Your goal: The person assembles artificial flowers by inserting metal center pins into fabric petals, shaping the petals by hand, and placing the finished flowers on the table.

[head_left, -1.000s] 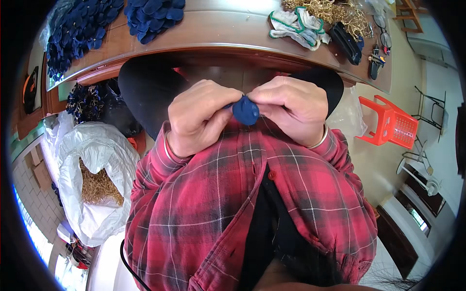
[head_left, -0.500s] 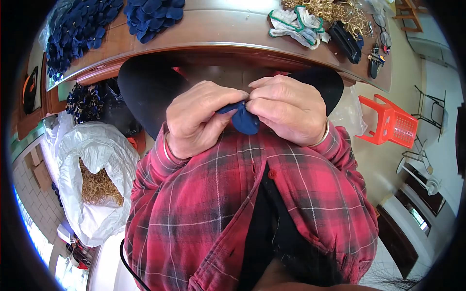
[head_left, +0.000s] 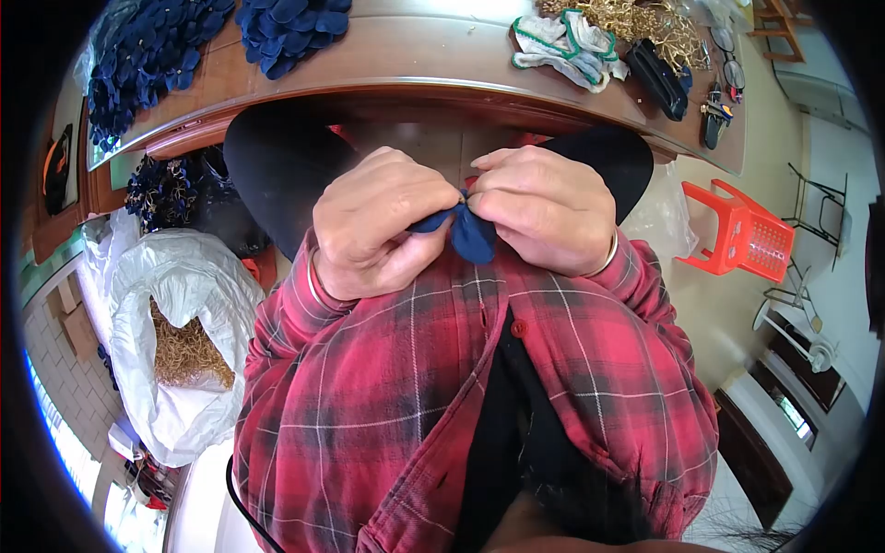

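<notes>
Between my two hands, just above my lap, is a dark blue cloth flower (head_left: 472,238) with soft rounded petals. My left hand (head_left: 383,224) is closed, thumb and forefinger pinching the flower's left side and its top. From the other side, my right hand (head_left: 546,210) pinches the same flower at its upper point, where the two sets of fingertips almost meet. One petal hangs down between the hands; another lies under the left thumb. The fingertips hide the flower's centre.
On the wooden table (head_left: 415,55) lie piles of blue petal flowers (head_left: 293,32), white gloves (head_left: 564,51), gold wire stems (head_left: 636,23), a black case (head_left: 656,78) and pliers (head_left: 713,115). A plastic bag (head_left: 184,258) of gold stems (head_left: 189,350) stands left, a red stool (head_left: 737,230) right.
The hanging petal has turned and now points down more narrowly, slightly lower. Both hands have shifted a little, keeping their pinch on the flower.
</notes>
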{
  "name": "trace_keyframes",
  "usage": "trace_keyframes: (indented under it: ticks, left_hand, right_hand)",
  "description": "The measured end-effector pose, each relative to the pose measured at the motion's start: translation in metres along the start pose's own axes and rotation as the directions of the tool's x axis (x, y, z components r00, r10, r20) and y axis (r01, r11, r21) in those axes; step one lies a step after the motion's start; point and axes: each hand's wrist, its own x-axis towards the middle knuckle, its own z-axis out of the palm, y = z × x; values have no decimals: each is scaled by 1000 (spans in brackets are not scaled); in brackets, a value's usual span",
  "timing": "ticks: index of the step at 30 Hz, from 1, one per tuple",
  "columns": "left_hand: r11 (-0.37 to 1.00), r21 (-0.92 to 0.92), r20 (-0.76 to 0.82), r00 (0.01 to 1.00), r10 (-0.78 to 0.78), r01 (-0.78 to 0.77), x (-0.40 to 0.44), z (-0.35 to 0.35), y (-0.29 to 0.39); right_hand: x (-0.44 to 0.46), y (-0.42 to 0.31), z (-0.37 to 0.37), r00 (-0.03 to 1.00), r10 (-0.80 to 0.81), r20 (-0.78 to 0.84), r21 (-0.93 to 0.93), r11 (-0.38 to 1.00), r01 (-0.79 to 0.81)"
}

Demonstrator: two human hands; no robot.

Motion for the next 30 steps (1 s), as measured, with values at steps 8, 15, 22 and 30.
trace_keyframes:
  ticks: [8, 15, 22, 30]
  left_hand:
    - [908, -161, 46, 922, -385, 387, 2, -1, 4]
    - [859, -231, 90, 889, -450, 458, 1, -2, -1]
    - [781, -291, 108, 830, -547, 552, -2, -1, -3]
    - [768, -170, 5, 780, -626, 618, -5, 10, -1]
  right_hand:
    - [7, -2, -14, 681, 660, 316, 384, 568, -728]
    - [4, 3, -14, 535, 733, 420, 477, 323, -817]
    - [6, 8, -12, 647, 653, 394, 390, 519, -761]
    - [2, 11, -9, 620, 660, 425, 329, 525, -785]
